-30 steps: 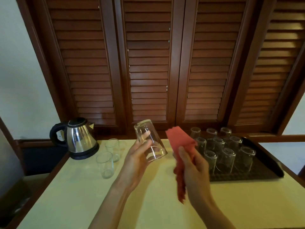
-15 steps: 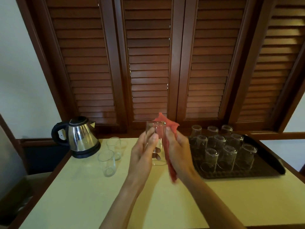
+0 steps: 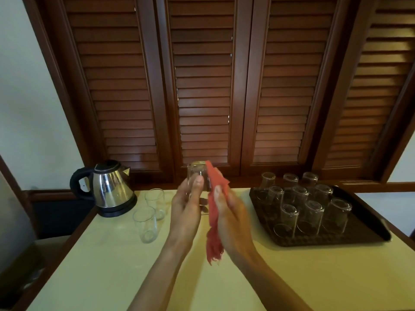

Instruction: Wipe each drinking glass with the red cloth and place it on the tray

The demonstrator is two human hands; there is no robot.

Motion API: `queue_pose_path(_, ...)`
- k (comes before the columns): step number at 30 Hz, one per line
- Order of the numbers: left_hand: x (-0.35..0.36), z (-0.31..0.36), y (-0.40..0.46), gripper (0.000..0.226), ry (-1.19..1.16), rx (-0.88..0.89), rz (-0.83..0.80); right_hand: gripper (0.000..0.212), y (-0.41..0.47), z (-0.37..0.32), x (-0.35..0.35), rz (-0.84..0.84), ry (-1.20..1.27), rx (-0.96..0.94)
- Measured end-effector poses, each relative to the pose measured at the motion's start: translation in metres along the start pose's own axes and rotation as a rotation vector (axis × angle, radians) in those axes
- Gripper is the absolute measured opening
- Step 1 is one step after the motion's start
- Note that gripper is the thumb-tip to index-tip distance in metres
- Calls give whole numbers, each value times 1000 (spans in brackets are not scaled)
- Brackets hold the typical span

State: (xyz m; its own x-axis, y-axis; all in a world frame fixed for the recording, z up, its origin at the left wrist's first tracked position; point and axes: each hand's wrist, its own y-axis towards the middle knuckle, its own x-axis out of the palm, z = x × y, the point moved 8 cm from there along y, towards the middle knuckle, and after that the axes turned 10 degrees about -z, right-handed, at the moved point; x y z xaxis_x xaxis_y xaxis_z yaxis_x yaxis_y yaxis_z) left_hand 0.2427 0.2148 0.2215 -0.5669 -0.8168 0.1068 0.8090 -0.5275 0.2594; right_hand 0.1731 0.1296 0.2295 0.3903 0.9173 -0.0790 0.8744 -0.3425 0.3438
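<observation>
We see clear, glossy glass in the tumbler (image 3: 197, 176), soft matt red cloth (image 3: 215, 212) frayed at its end, a polished steel kettle (image 3: 110, 189), a textured dark tray (image 3: 368, 221), a smooth matt cream table (image 3: 112, 265), varnished wooden shutters (image 3: 202, 86)

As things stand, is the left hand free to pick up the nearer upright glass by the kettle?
Probably not yet: the left hand grips the held glass. The nearer upright glass stands unobstructed beside it.
</observation>
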Motion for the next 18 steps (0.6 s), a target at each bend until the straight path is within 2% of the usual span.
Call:
queue_pose_path(3,16,-2,-14,45,76,-31,-142,47,23,6,-23,73,59,76)
queue_pose_path(5,19,-7,-16,46,41,-102,-210,47,30,1,-32,79,110,85)
queue_pose_path(7,15,-11,-11,52,3,-199,-298,43,27,-2,-29,11,129,31)
queue_pose_path(9,6,-15,-6,56,67,-262,-366,46,25,1,-28,-61,93,42)
queue_pose_path(11,-3,-16,-3,49,192,-291,-378,47,26,0,-28,-131,-25,39)
queue_pose_path(13,-8,-13,2,40,298,-290,-352,37,25,-5,-28,-141,-63,-33)
queue_pose_path(15,-15,-10,7,33,323,-269,-298,32,20,-4,-32,-84,-62,-109)
queue_pose_path(18,-16,-13,9,28,293,-247,-269,34,19,2,-37,-49,-48,-107)
